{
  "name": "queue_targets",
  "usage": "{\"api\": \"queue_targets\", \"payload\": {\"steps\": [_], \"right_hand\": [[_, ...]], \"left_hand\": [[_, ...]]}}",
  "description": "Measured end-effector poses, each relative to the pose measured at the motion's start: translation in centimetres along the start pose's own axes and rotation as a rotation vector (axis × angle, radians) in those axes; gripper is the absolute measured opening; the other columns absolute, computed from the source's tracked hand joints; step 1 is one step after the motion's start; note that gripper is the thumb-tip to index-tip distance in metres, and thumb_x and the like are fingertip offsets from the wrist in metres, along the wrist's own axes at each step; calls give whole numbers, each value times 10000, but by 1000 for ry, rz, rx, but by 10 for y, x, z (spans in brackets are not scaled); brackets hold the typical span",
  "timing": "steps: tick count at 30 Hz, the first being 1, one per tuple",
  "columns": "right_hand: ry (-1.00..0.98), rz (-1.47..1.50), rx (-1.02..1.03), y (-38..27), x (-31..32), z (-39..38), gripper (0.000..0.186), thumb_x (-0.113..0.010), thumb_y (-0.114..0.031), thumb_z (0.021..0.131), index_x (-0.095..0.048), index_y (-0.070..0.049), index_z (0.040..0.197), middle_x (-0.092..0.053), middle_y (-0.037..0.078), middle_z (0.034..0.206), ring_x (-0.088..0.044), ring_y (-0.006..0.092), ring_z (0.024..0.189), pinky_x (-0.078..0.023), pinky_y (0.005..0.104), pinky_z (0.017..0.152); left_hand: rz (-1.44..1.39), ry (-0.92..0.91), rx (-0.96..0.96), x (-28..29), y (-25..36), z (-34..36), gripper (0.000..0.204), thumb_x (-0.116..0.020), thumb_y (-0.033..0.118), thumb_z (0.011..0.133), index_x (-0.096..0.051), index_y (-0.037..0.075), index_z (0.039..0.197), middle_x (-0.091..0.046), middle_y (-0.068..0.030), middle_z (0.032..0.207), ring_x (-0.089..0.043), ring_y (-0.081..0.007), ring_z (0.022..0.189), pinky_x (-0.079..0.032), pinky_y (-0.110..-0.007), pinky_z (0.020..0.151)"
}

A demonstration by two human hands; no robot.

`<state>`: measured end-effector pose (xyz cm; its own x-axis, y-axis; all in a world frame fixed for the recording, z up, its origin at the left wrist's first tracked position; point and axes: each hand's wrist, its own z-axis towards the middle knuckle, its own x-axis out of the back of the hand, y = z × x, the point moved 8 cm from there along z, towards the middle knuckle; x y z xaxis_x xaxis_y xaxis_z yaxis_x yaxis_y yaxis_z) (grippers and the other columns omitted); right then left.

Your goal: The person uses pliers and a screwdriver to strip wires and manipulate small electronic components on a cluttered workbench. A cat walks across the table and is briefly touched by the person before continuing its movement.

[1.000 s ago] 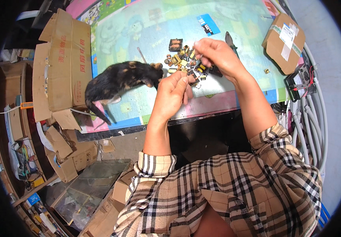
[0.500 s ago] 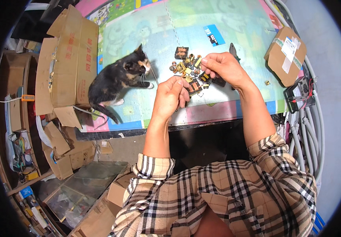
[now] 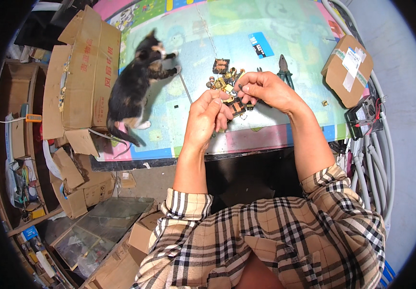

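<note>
Small wound components [image 3: 228, 87] lie in one mixed heap on the patterned table cover [image 3: 164, 126], directly ahead of both hands. The right hand [image 3: 240, 88] is closed to a fingertip pinch, with a small dark part [image 3: 240, 87] apparently between thumb and index finger. The left hand [image 3: 224, 100] is partly closed, fingers curled and thumb against the index finger, at the near-left edge of the heap; its fingertips overlap the components, so whether it grips one cannot be told.

Progress: a single part appears raised for handling; the bulk of the components is loose in the heap. A copper-wound transformer [image 3: 221, 66] sits at the far edge. One small yellow part [image 3: 325, 103] lies well apart to the right. The amount already completed cannot be determined.

Adjacent items: pliers [image 3: 285, 72] lie beyond the right hand; a thin rod [image 3: 185, 86] lies between the heap and a cat [image 3: 133, 91] at left.
</note>
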<state>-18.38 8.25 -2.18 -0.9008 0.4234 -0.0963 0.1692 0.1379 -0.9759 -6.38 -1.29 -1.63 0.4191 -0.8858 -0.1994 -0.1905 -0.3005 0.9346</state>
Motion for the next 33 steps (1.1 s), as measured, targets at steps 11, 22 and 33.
{"api": "queue_targets", "payload": {"steps": [11, 22, 33], "right_hand": [[522, -386, -45, 9, 50, 1, 259, -520, -82, 884, -604, 63, 1082, -675, 141, 806, -677, 178, 756, -523, 295, 655], [401, 65, -3, 0, 39, -1, 258, -516, -145, 931, -636, 9, 1100, -633, 57, 917, -562, 92, 696, -434, 220, 589], [102, 302, -23, 9, 1, 8, 246, -553, -272, 949, -627, -55, 859, -601, -5, 770, -505, 55, 638, -386, 183, 549]], "left_hand": [[138, 192, -88, 13, 12, -6, 186, -474, 169, 966, -600, 38, 930, -605, -46, 631, -466, -52, 463, -303, -191, 425], [44, 26, -5, -11, -1, -4, 196, -485, 189, 974, -598, 34, 932, -606, -52, 629, -472, -60, 456, -306, -189, 419], [-68, -123, 86, -33, -15, -5, 213, -488, 195, 976, -583, 18, 905, -576, -63, 602, -448, -78, 443, -315, -191, 419]]}}
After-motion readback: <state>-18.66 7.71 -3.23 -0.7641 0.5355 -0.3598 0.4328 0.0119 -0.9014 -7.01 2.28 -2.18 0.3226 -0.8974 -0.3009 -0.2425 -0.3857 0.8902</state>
